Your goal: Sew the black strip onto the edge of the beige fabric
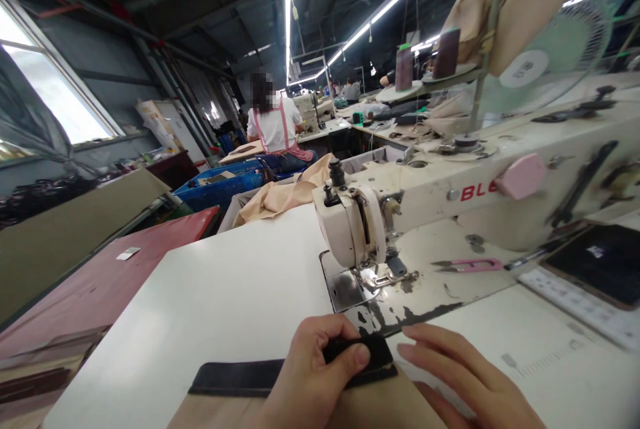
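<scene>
My left hand (310, 376) pinches the right end of a long black fabric strip (235, 377), thumb on top and fingers curled over it. The strip lies across a tan fabric piece (390, 409) at the near edge of the white table (215, 296). My right hand (465, 376) rests just right of the strip's end, fingers stretched out flat on the tan fabric, touching the strip's edge. Both hands are just in front of the sewing machine (450, 196), whose presser foot and needle plate (370, 277) are a short way beyond them.
Pink thread snips (467, 265) lie on the machine bed. A phone (600, 262) and a ruler (575, 302) sit at the right. Thread cones (404, 66) stand on a stand behind. Another person (275, 124) sits at a far bench beside a blue crate (220, 186). A red table (100, 282) stands left.
</scene>
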A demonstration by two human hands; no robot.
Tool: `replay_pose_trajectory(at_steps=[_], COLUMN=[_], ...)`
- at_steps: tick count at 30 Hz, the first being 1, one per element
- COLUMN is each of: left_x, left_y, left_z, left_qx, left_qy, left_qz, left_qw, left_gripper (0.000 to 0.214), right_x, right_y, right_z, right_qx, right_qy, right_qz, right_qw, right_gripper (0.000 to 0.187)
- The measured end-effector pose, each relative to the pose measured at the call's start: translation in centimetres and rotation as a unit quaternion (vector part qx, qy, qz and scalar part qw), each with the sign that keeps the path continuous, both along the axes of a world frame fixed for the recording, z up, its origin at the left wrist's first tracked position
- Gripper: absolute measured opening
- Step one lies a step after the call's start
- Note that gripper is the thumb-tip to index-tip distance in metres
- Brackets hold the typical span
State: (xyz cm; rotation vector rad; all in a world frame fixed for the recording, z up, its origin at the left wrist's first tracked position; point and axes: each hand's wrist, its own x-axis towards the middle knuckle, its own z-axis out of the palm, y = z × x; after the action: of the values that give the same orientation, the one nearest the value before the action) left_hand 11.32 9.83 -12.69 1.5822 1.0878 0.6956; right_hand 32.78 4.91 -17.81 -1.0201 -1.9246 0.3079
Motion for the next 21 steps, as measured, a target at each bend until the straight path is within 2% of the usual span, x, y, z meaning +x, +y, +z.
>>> replay_pose_trajectory(at_steps=[2,4,5,7,10,16,21], left_x=[0.9,1.8,2.2,2.9,3.5,3.4,3.2], left_y=[1.3,2.7,3.4,4.7,6.1,7.5,8.4], left_z=[-0.6,-1.4,-1.9,-2.8,-3.7,-3.8,-3.9], left_qx=[0.02,0.076,0.106,0.146,0.16,0.162,0.153], left_qy=[0.017,0.091,0.133,0.2,0.249,0.312,0.335], left_qz=[-0.01,-0.013,-0.008,0.013,0.049,0.077,0.082], left_qw=[1.0,0.993,0.985,0.969,0.954,0.933,0.926], left_gripper=[0.023,0.02,0.018,0.016,0.014,0.008,0.013], right_x=[1.1,1.6,1.6,1.3,0.7,0.3,0.2], right_y=[1.2,3.0,3.9,5.8,7.9,9.5,10.0], right_z=[-0.1,0.1,0.2,0.2,0.0,0.0,-0.5], right_qx=[0.09,0.122,0.123,0.109,0.091,0.065,0.063], right_qy=[-0.099,-0.167,-0.188,-0.209,-0.223,-0.242,-0.248], right_qz=[0.057,0.113,0.13,0.129,0.127,0.142,0.12], right_qw=[0.989,0.972,0.966,0.963,0.962,0.958,0.959], right_gripper=[0.034,0.03,0.029,0.038,0.051,0.036,0.038])
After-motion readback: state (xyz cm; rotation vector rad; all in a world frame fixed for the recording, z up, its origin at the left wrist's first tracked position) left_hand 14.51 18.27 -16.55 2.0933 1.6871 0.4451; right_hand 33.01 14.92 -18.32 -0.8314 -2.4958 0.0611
